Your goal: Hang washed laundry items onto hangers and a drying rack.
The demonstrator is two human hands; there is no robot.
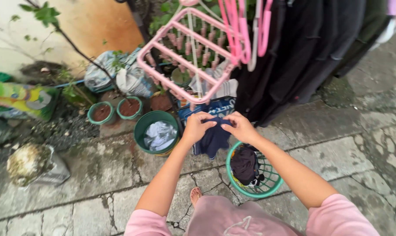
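Navy garment (213,139) pinched between both hands.

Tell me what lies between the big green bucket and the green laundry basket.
In the head view, the dark blue garment held by both hands hangs between the bucket and the basket.

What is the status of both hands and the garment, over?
Left hand and right hand grip dark blue garment. Pink peg hanger above. Green basket below.

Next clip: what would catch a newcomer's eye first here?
The pink peg rack hanging at top centre stands out, with dark clothes hung to its right. Just below it, the left hand and right hand together hold up a small navy garment, above a green laundry basket on the paving.
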